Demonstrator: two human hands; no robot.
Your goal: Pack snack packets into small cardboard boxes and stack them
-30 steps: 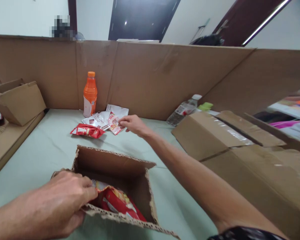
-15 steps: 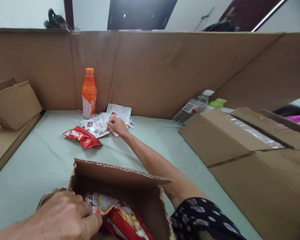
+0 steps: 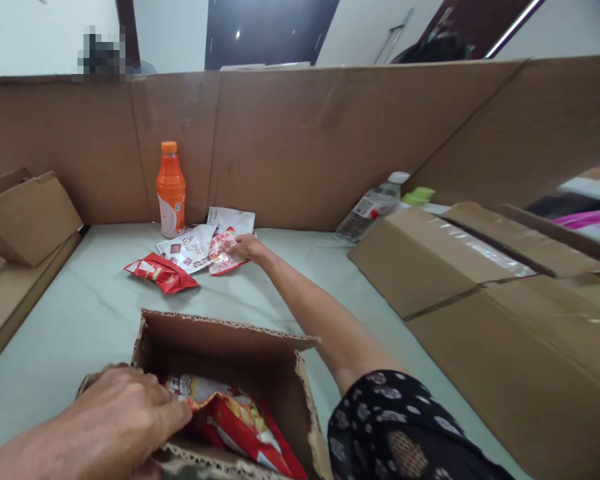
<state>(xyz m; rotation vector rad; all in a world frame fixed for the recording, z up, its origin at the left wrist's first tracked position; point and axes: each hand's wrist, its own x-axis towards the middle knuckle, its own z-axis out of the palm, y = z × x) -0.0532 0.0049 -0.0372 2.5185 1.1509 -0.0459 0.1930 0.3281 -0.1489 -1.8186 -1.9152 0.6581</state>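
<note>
Right hand (image 3: pixel 247 248): fingers at pink-red packet (image 3: pixel 223 265); pinched or not, cannot tell. Packet on table (image 3: pixel 95 320), by white pouch (image 3: pixel 193 247). Judged light, limp, slick; edge seal likely best hold. Left hand (image 3: pixel 125 417): curled over rim of open box (image 3: pixel 220 333), red bag (image 3: pixel 245 427) inside. Beyond: orange bottle (image 3: pixel 171 193), upright.

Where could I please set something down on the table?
Bare table shows between the flat box at left and the red packet, and between the right hand and clear bottle. It is crowded beside the orange bottle, where other packets overlap.
</note>
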